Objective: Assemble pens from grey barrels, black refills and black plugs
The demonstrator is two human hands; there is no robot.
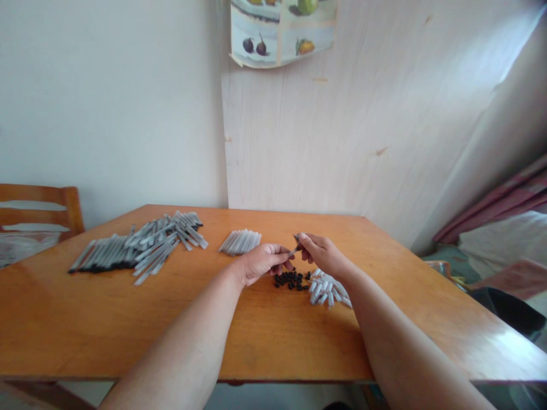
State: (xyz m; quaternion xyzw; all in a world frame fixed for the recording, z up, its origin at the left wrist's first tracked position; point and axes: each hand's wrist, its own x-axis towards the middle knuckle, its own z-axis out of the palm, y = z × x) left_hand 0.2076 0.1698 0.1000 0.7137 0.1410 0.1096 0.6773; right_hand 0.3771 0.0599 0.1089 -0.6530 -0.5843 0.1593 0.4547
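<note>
Orange-brown wooden table (277, 347)
On it — a wide tube heap (156, 239), a small tube row (240, 243), black pieces (291, 285), white pieces (325, 288).

Left arm (194, 339) and right arm (391, 330) converge ahead

Both are bare, stretched forward. The left grip (262, 263) pinches, fingers curled inward; the right grip (318, 250) is closed too, thumb (304, 239) uppermost, fingertips close to the left's.

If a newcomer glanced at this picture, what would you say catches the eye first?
Probably the left hand and right hand, close together over the wooden table, holding a thin piece between them. Next might come the large spread of grey tubes on the table's left, then the fruit pictures high on the wall.
</note>
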